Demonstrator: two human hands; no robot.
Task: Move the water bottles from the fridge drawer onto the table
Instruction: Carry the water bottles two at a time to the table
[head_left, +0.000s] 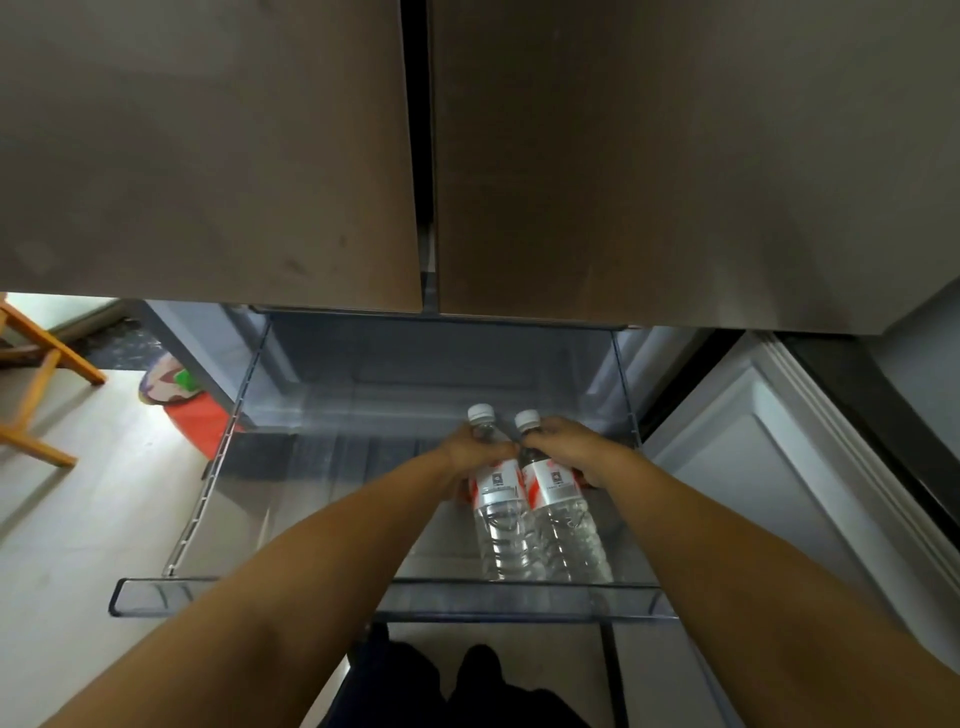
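- Dark-clothed legs (467, 686) of the person, lowest in view, just below the drawer's front edge.
- Two bare forearms, reaching forward over the clear plastic front rim of the fridge drawer (156, 595), which stands pulled out.
- Left water bottle (501, 519): clear, red-and-white label, white cap; long axis runs front to back, cap end pointing away toward the fridge and tilted up, base near the front wall of the drawer.
- Right water bottle (563, 519): same kind, same heading, lying touching the left one along its side.
- Left hand (475, 449): fingers curled round the neck and shoulder of the left water bottle.
- Right hand (566, 449): fingers curled round the neck and shoulder of the right water bottle.
- Open white lower door (753, 467), right of the drawer.
- Wooden chair legs (36, 384) and a red mat (200, 421) on the floor, far left.
- Two closed brown upper doors (208, 156), overhanging the rear of the drawer.
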